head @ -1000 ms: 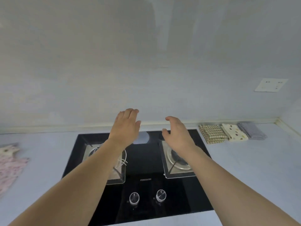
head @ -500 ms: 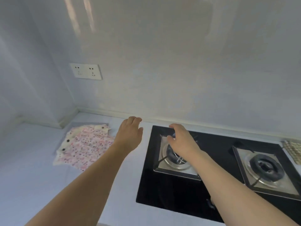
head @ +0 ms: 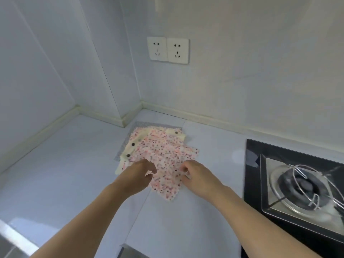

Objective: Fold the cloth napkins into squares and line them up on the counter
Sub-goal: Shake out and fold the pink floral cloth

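Pale blue walls meet in a corner behind a light tabletop (head: 55, 179), and two white wall sockets (head: 168, 51) sit side by side above it. A loose pile of cloth napkins (head: 163, 155) lies on the tabletop near that corner: a grey one at the bottom, a cream one with dark dots, and a pink-speckled one on top. The left hand (head: 136, 176) reaches forward with the forearm stretched out, its fingers curled down and pinching the near left edge of the pink-speckled napkin. The right hand (head: 198, 175) comes in from the other side in a like pose, fingers bent and gripping the near right edge of the same napkin. Further right, a black glass gas hob (head: 290, 183) is set into the tabletop, with a steel burner and wire pan support. No writing can be read.
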`<state>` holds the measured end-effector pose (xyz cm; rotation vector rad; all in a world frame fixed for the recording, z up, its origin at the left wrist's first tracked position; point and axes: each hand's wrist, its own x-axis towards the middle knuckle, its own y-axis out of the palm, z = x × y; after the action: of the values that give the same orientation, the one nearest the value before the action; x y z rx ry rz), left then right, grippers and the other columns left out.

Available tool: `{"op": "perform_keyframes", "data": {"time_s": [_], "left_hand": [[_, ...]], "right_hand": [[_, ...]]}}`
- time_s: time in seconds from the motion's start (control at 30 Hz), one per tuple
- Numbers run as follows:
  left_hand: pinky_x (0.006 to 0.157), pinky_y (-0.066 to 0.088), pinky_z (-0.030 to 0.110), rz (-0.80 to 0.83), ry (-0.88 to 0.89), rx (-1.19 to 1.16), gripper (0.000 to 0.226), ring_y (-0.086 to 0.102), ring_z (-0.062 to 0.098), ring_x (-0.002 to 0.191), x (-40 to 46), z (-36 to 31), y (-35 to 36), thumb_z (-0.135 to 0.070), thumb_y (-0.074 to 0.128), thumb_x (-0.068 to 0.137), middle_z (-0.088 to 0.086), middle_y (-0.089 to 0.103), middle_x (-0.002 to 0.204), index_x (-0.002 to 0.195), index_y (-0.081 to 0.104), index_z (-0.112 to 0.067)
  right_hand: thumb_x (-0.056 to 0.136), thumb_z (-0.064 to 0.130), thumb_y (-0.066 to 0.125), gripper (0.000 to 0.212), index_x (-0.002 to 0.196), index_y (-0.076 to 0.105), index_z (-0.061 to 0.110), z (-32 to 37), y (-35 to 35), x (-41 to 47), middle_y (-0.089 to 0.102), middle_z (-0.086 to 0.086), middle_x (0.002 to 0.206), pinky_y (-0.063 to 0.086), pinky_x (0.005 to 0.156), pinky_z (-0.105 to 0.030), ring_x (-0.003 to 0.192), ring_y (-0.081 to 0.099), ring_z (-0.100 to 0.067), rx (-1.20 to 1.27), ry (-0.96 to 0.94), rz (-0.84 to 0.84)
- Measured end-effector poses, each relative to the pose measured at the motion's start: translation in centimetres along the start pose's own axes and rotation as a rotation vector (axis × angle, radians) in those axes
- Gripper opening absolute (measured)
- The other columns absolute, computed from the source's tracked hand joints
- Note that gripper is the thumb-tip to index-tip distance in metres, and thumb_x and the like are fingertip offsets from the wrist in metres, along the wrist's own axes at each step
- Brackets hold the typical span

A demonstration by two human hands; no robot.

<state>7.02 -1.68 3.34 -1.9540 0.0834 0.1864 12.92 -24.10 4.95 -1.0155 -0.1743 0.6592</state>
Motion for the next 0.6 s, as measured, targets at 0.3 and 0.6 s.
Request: {"op": "perform_keyframes", "data": {"time_s": [0.3,0.6], "left_hand": [[0.067,0.046,0.022,-0.119,0.331,0.045,0.013,0.049,0.001,0.075,2.9,6.1,6.0,-0.036,0.060,0.089,-0.018,0.051,0.092,0.100,0.063,-0.031],[0.072,0.045,0.020,-0.099,0.280,-0.069,0.010,0.054,0.000,0.078,4.2,6.1,5.6,-0.022,0.055,0.094,-0.017,0.059,0.088,0.093,0.063,-0.027]], "right_hand": [[0.080,0.031,0.070,0.029,0.107,0.062,0.022,-3.7,8.2,5.8,0.049,0.009,0.102,0.040,0.085,-0.021,0.093,0.044,-0.006,-0.057,-0.226,-0.001],[0.088,0.021,0.064,0.006,0.083,0.062,0.022,-4.1,8.0,6.4,0.056,0.011,0.090,0.038,0.070,-0.012,0.079,0.052,0.000,-0.014,-0.246,-0.047]]}}
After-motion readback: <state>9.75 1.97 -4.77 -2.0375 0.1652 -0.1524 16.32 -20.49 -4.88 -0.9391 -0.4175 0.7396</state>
